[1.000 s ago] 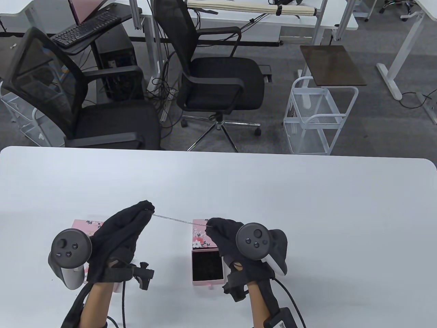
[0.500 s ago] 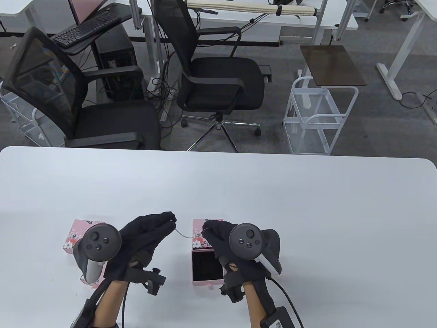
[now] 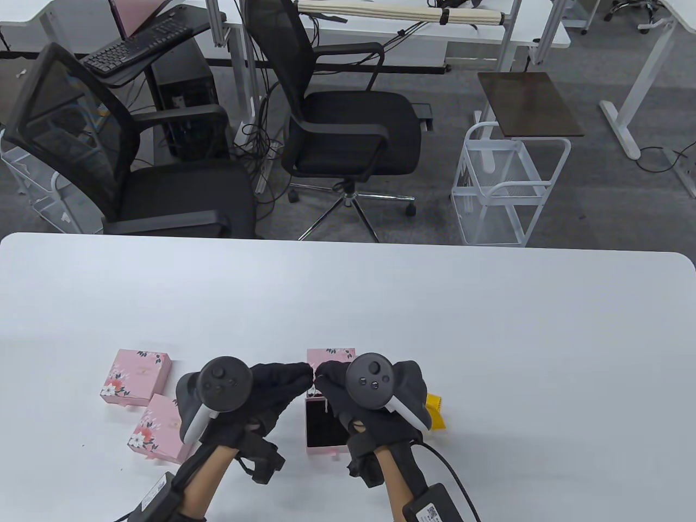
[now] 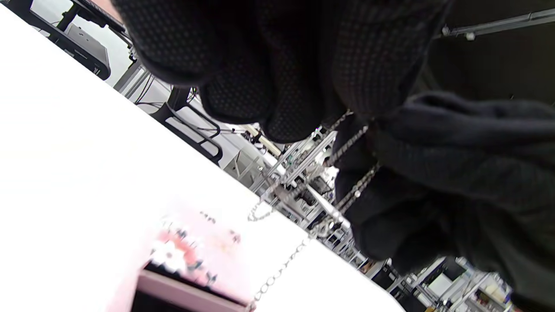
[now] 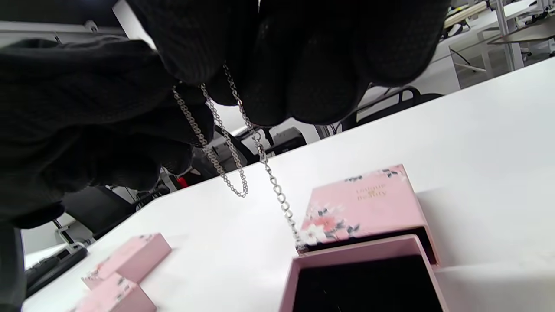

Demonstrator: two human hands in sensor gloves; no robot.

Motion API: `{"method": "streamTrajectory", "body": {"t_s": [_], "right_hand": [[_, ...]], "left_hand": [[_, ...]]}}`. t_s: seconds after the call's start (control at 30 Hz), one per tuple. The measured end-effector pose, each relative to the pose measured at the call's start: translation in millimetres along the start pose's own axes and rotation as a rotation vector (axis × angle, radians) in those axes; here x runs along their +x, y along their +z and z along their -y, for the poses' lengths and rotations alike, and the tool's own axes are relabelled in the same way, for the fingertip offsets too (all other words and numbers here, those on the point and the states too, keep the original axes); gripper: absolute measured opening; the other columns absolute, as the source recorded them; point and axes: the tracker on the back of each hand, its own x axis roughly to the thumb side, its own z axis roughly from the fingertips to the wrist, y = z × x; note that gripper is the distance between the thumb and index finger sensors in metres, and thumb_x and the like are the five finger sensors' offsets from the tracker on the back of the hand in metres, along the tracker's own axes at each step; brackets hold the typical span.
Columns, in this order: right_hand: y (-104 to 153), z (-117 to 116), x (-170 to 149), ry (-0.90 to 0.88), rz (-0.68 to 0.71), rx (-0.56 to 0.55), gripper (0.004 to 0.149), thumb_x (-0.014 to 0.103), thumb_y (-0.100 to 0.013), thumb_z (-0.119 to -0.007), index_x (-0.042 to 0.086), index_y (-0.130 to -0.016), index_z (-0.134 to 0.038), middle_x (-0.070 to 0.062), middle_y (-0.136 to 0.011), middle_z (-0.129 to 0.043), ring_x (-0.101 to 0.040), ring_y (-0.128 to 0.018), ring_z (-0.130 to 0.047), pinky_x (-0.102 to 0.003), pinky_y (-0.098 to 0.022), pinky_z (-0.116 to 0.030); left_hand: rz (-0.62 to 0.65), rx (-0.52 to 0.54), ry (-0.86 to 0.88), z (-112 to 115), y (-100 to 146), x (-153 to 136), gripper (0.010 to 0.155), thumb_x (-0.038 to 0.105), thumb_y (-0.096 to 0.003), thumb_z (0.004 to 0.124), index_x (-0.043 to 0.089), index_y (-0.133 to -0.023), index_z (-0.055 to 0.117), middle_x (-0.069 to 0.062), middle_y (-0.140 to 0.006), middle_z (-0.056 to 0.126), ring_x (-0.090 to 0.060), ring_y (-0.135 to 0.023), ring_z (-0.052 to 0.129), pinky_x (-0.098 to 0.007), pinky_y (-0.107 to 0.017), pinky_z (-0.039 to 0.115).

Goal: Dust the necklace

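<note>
Dangling silver necklace (image 5: 230,143), thin slack links

In the table view we cannot make out the necklace (image 3: 312,380) where the left hand (image 3: 272,389) and right hand (image 3: 340,391) meet: it is too thin, and the fingertips cover their grip on it. The open pink box (image 3: 325,421) is partly hidden under the right hand, and only a corner of a yellow cloth (image 3: 435,410) shows behind it. In the left wrist view the box (image 4: 190,264) is blurred and cut off by the bottom edge, and both wrist views hide the upper chain (image 5: 225,130) inside dark gloves.
</note>
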Motion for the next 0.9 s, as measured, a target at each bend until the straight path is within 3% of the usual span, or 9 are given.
{"method": "streamTrajectory", "body": {"t_s": [0.4,0.9], "right_hand": [[-13.9,-31.5,-18.1,0.097,-0.109,0.194,0.037,0.031,-0.066,-0.075,0.012,-0.097,-0.077,-0.019,-0.088,-0.088,-0.043,-0.071,-0.089,-0.054,-0.058,-0.074],[-19.6,-52.9,-24.0,0.263,-0.184,0.285,0.038,0.03,-0.066,-0.074,0.011,-0.099,-0.076,-0.02,-0.088,-0.088,-0.043,-0.07,-0.089,-0.054,-0.058,-0.073]], "left_hand": [[-0.042,-0.102,-0.155,37.4,-6.2,-11.0,0.037,0.041,-0.054,0.089,0.029,-0.088,0.093,-0.002,-0.086,0.102,-0.025,-0.078,0.093,-0.045,-0.057,0.081],[-0.06,-0.187,-0.359,66.8,-8.2,-15.5,0.037,0.043,-0.0531,0.089,0.031,-0.088,0.092,-0.001,-0.093,0.096,-0.027,-0.086,0.085,-0.047,-0.063,0.075]]}}
